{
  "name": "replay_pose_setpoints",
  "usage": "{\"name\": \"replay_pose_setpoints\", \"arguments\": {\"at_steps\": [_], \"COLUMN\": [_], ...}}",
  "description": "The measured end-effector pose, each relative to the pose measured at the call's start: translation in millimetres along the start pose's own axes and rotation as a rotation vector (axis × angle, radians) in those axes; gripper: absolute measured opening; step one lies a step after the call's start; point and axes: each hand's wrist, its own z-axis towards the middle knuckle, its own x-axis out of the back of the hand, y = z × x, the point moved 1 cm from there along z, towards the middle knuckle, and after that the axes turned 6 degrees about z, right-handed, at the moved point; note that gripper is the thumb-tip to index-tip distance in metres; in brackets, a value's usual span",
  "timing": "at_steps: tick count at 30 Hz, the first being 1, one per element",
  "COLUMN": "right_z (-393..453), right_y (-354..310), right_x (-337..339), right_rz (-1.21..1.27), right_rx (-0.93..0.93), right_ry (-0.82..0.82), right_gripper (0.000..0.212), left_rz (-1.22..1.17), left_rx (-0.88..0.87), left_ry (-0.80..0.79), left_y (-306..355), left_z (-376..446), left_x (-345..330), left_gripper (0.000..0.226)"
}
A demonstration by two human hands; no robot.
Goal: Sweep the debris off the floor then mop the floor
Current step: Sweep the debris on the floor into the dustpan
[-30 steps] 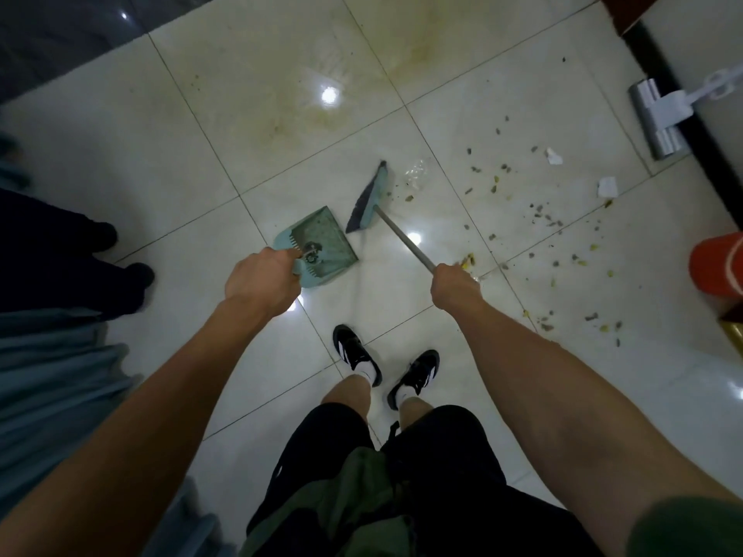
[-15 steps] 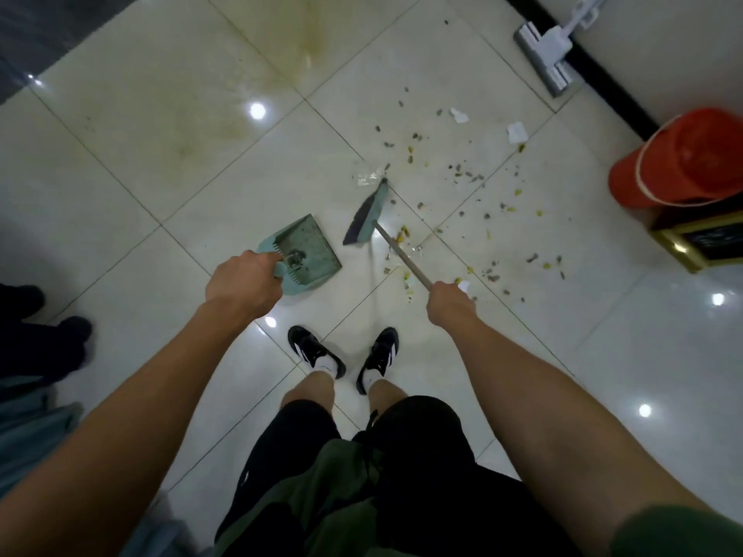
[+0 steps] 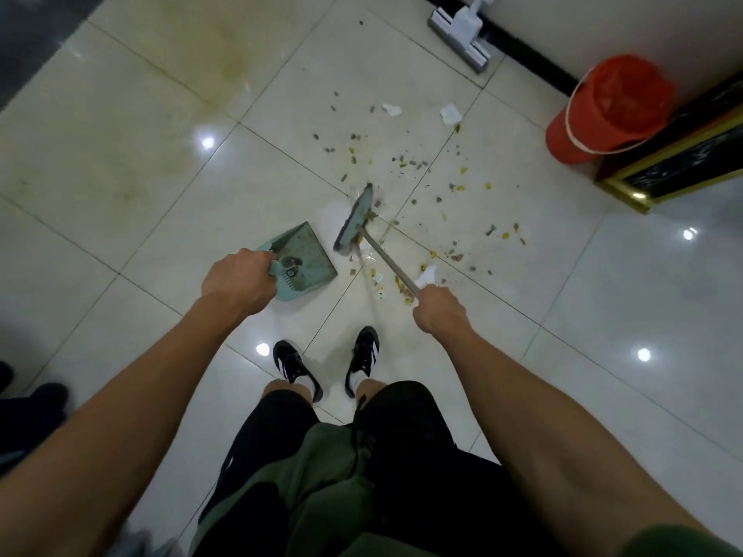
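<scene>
From your head camera, your left hand (image 3: 237, 281) grips the teal plastic dustpan (image 3: 302, 255), its flat mouth facing the broom (image 3: 357, 219) just beside it. Your right hand (image 3: 440, 309) curls round the broom's thin metal handle, bristles down among the debris (image 3: 406, 166): small dark and yellow crumbs and white paper scraps on glossy, stained pale tiles (image 3: 140, 162). Open floor lies to your left; a mop (image 3: 460, 28) and an orange bucket (image 3: 611, 110) stand by the wall.

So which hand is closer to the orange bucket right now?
Right. The right hand grips the broom handle, below-left of the orange bucket; the left hand holds the dustpan farther left.
</scene>
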Motion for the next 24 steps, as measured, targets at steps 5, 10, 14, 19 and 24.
{"name": "replay_pose_setpoints", "arguments": {"at_steps": [5, 10, 14, 19, 24], "right_z": [0, 18, 46, 86, 126], "right_y": [-35, -96, -161, -246, -334], "right_x": [12, 25, 33, 41, 43], "right_rz": [0.017, -0.034, -0.051, -0.069, -0.018], "right_rx": [0.058, 0.113, 0.126, 0.107, 0.085], "right_ry": [0.039, 0.049, 0.062, 0.061, 0.043], "right_gripper": [0.033, 0.029, 0.029, 0.028, 0.027], "left_rz": [0.014, 0.028, -0.027, -0.027, -0.022], "left_rx": [-0.009, 0.016, 0.05, 0.054, 0.044], "left_ry": [0.031, 0.051, 0.042, 0.026, 0.014], "left_y": [-10, -48, -103, -175, -235], "left_z": [9, 26, 60, 113, 166], "left_x": [19, 37, 55, 73, 85], "left_gripper": [0.024, 0.022, 0.022, 0.022, 0.028]}}
